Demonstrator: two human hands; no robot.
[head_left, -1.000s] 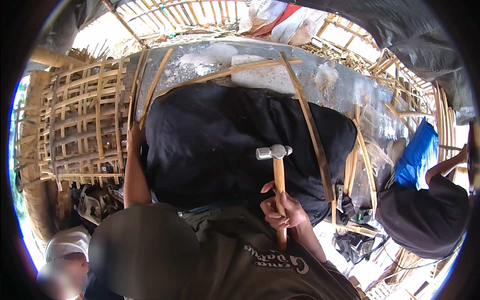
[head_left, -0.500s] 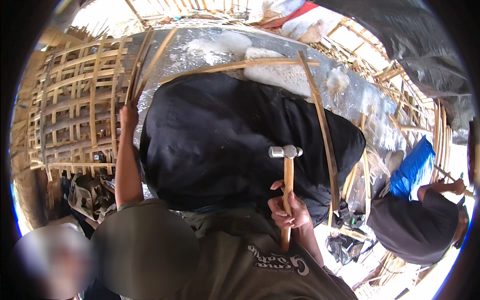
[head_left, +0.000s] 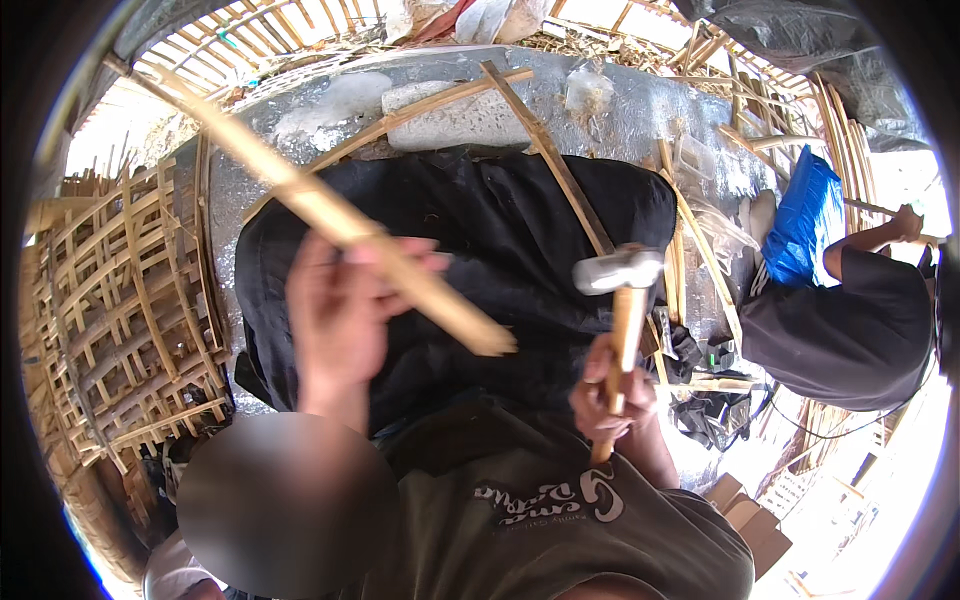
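A long pale bamboo strip (head_left: 400,272) slants up from in front of me toward the upper left. My left hand (head_left: 340,315) is closed around it near its lower end, and motion blurs the fingers. On the right, my right hand (head_left: 612,400) grips the wooden handle of a hammer (head_left: 627,335), held upright with its metal head on top. Black cloth (head_left: 470,220) covers my lap below both hands. Another bamboo strip (head_left: 550,160) leans across the right part of the cloth, meeting a crossing strip (head_left: 415,118) at its far end.
A woven bamboo panel (head_left: 120,310) stands at the left. Beyond my lap, a pale block (head_left: 455,118) lies on the grey ground sheet (head_left: 350,75). At the right are a blue plastic bag (head_left: 805,210), more strips (head_left: 700,240) and a co-worker in a dark shirt (head_left: 840,320).
My left hand has come in from the far left to over my lap, bringing the bamboo strip with it. The hammer in my right hand has shifted to the right in view. The view has turned.
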